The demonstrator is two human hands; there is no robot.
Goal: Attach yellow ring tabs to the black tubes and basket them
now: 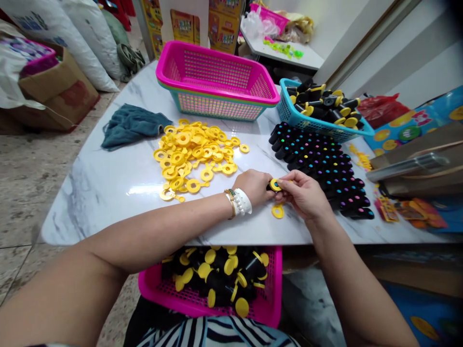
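Note:
My left hand [255, 188] is closed round a small black cylinder, mostly hidden by the fingers. On the end of it sits a yellow ring cap [275, 185] with a bluish centre. My right hand [304, 193] pinches that cap's edge between thumb and fingers, close against the left. Just below the hands, a loose yellow ring [278, 211] lies on the marble-patterned table [119, 193]. A heap of yellow ring caps with tabs [195, 149] spreads to the left. Rows of black cylinders with coloured dots [318, 164] stand on the right.
Stacked pink and blue baskets [217, 99] stand at the back, beside a dark teal cloth [133, 126]. A blue basket [318, 126] holds black-and-yellow pieces. In front of my lap, a pink basket [273, 289] holds more. A paper bag [427, 159] is at the right.

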